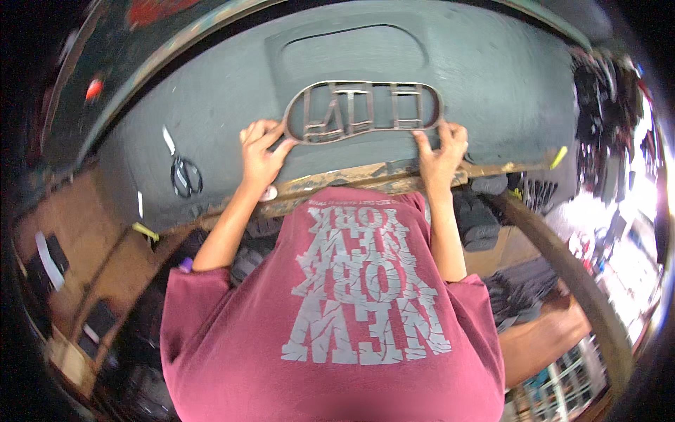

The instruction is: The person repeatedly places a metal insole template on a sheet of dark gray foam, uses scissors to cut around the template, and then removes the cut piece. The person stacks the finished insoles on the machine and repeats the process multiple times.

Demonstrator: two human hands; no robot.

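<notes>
A metal cutting die (349,105), shaped like a shoe sole with crossbars inside its thin rim, lies across a grey-green sheet (211,105). My left hand (261,158) pinches the die's left end between thumb and fingers. At the opposite end, my right hand (444,151) grips the rim the same way. Just beyond the die, a curved dark line (351,27) traces part of a rounded outline in the sheet. Scissors (184,174) with black handles rest on the sheet to the left of my left hand, blades pointing away.
A worn wooden edge (337,176) runs along the near side of the sheet. Dark stacked pieces (478,221) sit below it at the right, beside a wooden beam (562,253). Another person's bare limb (545,341) shows at lower right.
</notes>
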